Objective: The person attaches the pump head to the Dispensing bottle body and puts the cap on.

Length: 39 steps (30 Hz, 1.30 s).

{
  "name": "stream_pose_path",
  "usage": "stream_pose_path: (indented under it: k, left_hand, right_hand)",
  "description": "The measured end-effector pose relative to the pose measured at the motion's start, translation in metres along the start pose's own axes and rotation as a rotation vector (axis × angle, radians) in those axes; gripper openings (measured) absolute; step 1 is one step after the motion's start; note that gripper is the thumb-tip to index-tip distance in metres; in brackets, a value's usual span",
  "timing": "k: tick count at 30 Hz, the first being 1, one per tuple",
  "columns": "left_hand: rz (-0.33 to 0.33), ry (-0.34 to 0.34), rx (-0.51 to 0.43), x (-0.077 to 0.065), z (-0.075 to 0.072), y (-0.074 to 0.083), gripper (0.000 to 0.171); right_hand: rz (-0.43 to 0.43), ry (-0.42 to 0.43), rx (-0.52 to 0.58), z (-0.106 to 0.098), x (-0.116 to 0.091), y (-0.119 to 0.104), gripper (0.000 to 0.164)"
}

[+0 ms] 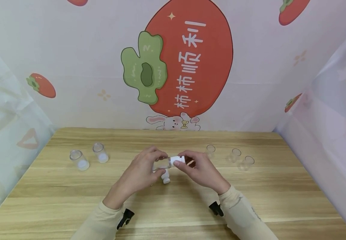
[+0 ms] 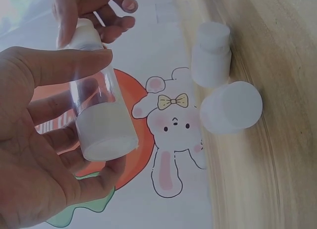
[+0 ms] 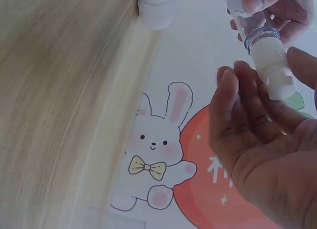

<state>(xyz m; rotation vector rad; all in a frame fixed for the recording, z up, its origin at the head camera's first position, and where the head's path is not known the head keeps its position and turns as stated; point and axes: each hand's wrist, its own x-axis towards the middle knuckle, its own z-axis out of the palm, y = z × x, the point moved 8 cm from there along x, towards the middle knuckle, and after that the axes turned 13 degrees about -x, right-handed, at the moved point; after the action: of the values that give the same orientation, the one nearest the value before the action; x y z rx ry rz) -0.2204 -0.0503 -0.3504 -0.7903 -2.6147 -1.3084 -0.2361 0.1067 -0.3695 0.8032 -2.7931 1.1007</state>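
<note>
My left hand [image 1: 147, 166] grips a clear cylindrical jar [image 2: 91, 87], tipped on its side above the table. The jar's lower part looks whitish in the left wrist view. A small white bottle [image 1: 177, 161] is at the jar's mouth, its narrower end pointing outward. My right hand [image 1: 201, 166] holds that bottle with thumb and forefinger, the other fingers loosely bent beside it in the right wrist view. Below the hands stand two more white bottles, one [image 2: 211, 55] showing its neck and cap, the other [image 2: 231, 107] nearer the left wrist camera.
Two clear jars [image 1: 79, 160] [image 1: 100, 152] with white at the bottom stand at the left of the wooden table [image 1: 173, 213]. At the right are three clear jars [image 1: 210, 150] [image 1: 235, 154] [image 1: 247, 162]. A printed backdrop [image 1: 251, 100] rises behind the table.
</note>
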Motion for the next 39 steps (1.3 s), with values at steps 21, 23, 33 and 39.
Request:
stream_pose_path:
  k: [21, 23, 33, 39]
  left_hand:
    - [-0.009, -0.005, -0.011, 0.000, 0.001, -0.002, 0.036]
    - [-0.009, -0.005, -0.013, 0.000, 0.000, -0.002, 0.036]
    - [0.001, -0.002, -0.013, -0.001, 0.001, 0.000, 0.035]
    - [0.013, 0.000, -0.012, -0.001, 0.001, 0.001, 0.037]
  right_hand:
    - [-0.059, 0.009, 0.009, -0.006, -0.001, -0.001, 0.036]
    - [-0.078, 0.007, 0.013, -0.006, -0.001, -0.003, 0.034]
    - [-0.068, -0.019, -0.001, -0.003, -0.001, -0.002, 0.022]
    - [-0.013, -0.028, -0.022, -0.002, -0.001, -0.001, 0.019]
